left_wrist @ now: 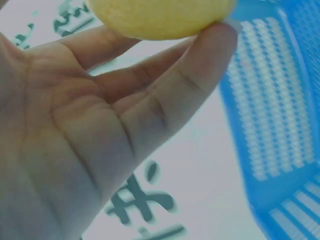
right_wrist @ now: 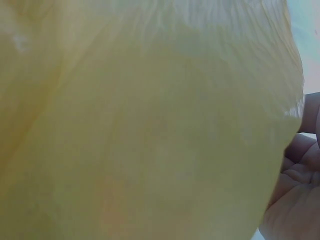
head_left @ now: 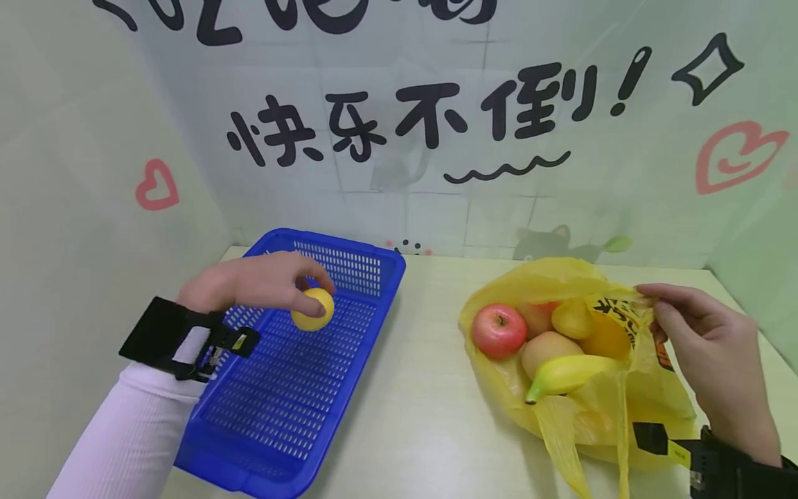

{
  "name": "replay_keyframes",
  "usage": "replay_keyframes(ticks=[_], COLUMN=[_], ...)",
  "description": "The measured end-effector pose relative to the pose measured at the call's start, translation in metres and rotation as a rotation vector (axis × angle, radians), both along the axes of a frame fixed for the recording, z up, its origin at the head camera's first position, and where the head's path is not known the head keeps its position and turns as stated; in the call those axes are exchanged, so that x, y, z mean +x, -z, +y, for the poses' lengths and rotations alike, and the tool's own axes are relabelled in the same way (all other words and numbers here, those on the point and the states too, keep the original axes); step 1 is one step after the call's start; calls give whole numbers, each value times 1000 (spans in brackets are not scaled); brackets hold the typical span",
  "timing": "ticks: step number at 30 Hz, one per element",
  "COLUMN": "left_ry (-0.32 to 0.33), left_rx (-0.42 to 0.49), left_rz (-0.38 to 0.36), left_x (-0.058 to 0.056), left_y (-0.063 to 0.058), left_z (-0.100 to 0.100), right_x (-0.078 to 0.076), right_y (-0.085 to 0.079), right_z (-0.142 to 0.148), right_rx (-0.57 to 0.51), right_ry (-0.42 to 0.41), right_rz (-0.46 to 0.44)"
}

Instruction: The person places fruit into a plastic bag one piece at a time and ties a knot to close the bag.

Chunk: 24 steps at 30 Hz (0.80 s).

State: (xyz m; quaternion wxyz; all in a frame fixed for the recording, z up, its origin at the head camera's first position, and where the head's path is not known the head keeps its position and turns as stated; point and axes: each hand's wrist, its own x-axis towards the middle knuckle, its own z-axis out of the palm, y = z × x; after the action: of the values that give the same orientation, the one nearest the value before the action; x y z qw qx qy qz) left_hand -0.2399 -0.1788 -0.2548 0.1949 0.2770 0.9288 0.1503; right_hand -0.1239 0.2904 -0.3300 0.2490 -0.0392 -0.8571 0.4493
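My left hand (head_left: 264, 281) is above the blue plastic basket (head_left: 389, 291). Its thumb and fingers pinch a lemon (head_left: 314, 310), whose lower side shows at the top of the left wrist view (left_wrist: 160, 17). At the right, my right hand (head_left: 711, 346) pinches the rim of a yellow plastic bag (head_left: 661, 395) and holds its mouth wide. Inside the bag lie a red apple (head_left: 499, 331), a banana (head_left: 570, 374), a brownish round fruit (head_left: 548, 351) and another yellow fruit (head_left: 572, 318). Bag film (right_wrist: 150, 125) fills most of the right wrist view, hiding the contents there.
The basket and bag stand apart on a pale tabletop (head_left: 418, 388). A pale backdrop (head_left: 399, 208) with black writing rises behind the table, and light side walls (head_left: 75, 229) flank it. The bag's loose handle (head_left: 564, 443) hangs toward the front.
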Motion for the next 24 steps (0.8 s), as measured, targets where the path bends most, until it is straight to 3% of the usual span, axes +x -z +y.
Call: replay_keyframes(ticks=[7, 13, 18, 24], left_ry=[133, 181, 220, 324], left_rx=[95, 162, 239, 239], left_rz=[81, 118, 174, 176], left_x=[9, 14, 16, 19], left_y=[-18, -26, -26, -18], left_z=[43, 82, 114, 148], right_x=[0, -2, -2, -2], right_y=[1, 0, 0, 0], right_z=[-1, -3, -4, -4], right_rx=[-1, -3, 1, 4], right_ry=[5, 10, 14, 8], right_rz=[1, -1, 0, 12])
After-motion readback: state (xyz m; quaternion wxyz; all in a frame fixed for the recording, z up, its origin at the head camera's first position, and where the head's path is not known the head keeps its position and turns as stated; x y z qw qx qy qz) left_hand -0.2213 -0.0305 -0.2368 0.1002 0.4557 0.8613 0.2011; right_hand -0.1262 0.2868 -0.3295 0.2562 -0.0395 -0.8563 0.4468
